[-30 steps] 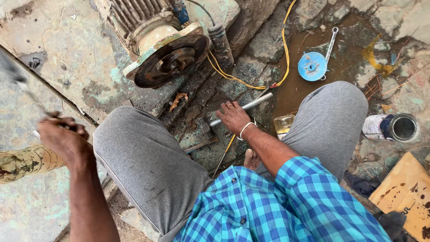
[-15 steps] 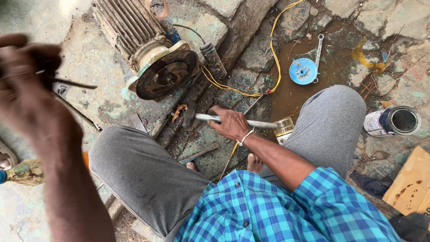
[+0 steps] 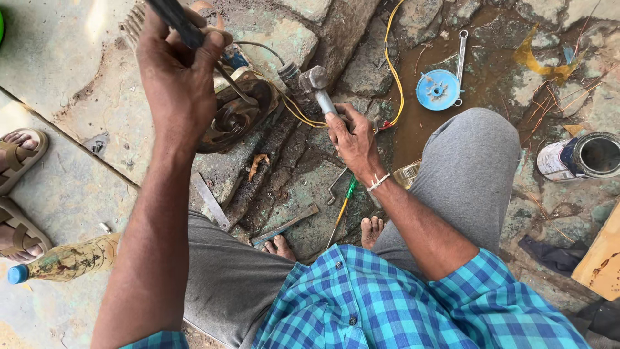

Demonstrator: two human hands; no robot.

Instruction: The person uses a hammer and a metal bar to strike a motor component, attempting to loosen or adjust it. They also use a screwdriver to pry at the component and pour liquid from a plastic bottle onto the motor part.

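Now up off the ground: hammer (image 3: 318, 87) clamped in right hand (image 3: 352, 139), head beside rusty motor end (image 3: 236, 116). Left hand (image 3: 177, 71) closed round dark chisel (image 3: 194, 39), tip swung in against motor face. Lined up for striking, seemingly.

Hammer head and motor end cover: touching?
Apart. The head view shows the hammer head, held by the right hand, with bare stone and wires visible between it and the motor end cover. The left hand grips a dark tool.
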